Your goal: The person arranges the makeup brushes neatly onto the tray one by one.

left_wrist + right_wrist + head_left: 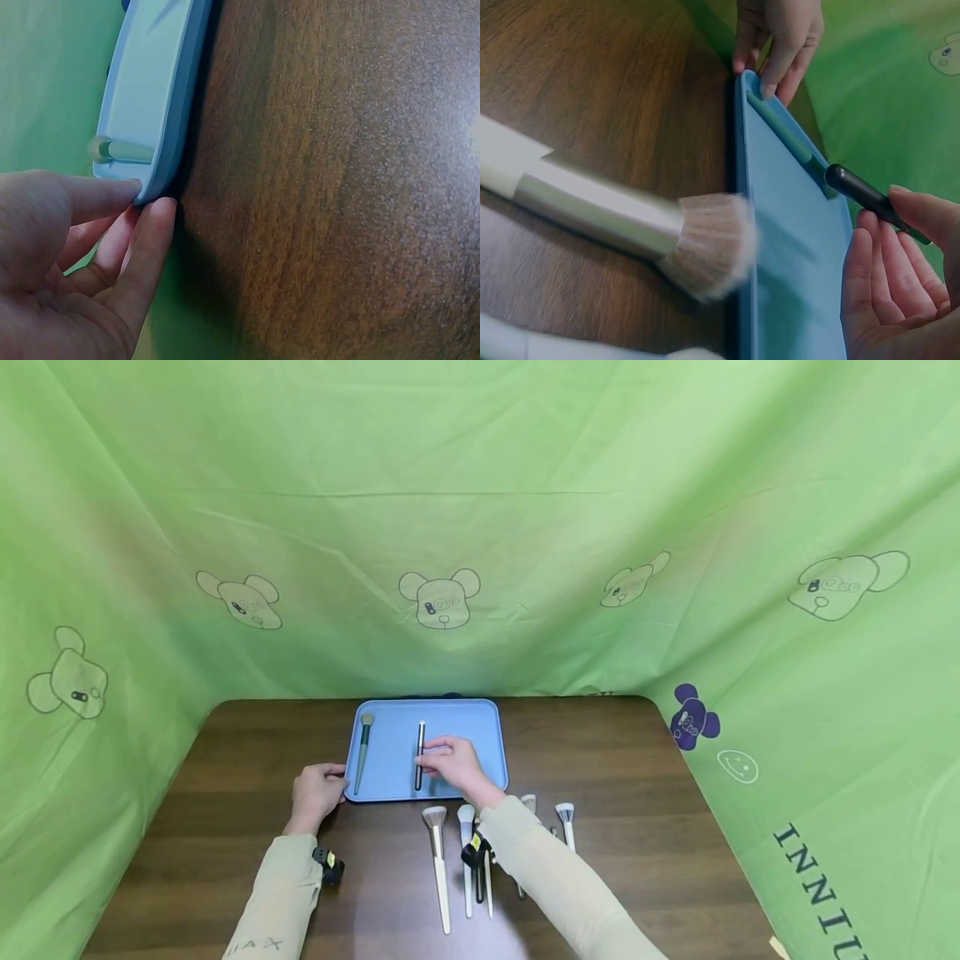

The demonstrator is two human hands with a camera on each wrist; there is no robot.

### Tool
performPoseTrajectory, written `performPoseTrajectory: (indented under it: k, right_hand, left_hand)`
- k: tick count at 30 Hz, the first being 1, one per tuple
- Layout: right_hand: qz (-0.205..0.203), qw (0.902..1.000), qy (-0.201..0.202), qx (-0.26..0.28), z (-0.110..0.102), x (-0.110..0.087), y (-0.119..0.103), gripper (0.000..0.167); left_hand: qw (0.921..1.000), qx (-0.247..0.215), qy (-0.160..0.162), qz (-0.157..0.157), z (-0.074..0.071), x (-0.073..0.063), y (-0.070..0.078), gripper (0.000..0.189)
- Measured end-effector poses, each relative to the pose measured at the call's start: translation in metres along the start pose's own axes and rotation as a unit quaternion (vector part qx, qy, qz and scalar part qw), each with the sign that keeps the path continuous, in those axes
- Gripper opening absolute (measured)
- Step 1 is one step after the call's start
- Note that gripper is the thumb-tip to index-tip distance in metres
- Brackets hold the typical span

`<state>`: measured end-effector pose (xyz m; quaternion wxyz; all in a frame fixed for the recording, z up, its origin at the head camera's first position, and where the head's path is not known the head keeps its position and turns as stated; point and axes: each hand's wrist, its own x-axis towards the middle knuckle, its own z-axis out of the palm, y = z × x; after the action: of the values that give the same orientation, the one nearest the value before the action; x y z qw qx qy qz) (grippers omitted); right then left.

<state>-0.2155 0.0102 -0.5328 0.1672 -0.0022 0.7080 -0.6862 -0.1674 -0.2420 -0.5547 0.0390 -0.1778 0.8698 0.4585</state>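
In the head view, a blue tray [467, 722] is set at the middle of the frame, its upper rim just beside the far edge of the wooden table [637, 793], which is bordered by green cloth [450, 485]. The tray's lower-left corner is pinched by the left hand [318, 792], thumb and fingertips closed on the rim. A slim black brush [420, 764] is pinched near its middle between the thumb and fingers of the right hand [455, 766] and is held over the tray. A green brush [363, 752] is laid along the tray's left rim; between the two brushes, a stretch of blue floor is left. More floor is seen toward the right rim. Below the lower rim, near it, loose brushes [438, 868] are spread, partly covered by the right sleeve [555, 868].
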Motion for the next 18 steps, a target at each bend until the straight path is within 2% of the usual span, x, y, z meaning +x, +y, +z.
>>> performPoseTrajectory:
  k: [11, 18]
  right_hand:
    - [0.012, 0.9998, 0.009, -0.016, 0.026, 0.017, -0.008, 0.029]
    - [0.014, 0.9993, 0.015, -0.031, 0.040, 0.029, -0.014, 0.030]
  left_hand:
    - [1.0000, -0.003, 0.003, -0.008, 0.000, 0.002, 0.000, 0.031]
    - [1.0000, -0.008, 0.001, 0.001, 0.000, 0.002, 0.000, 0.031]
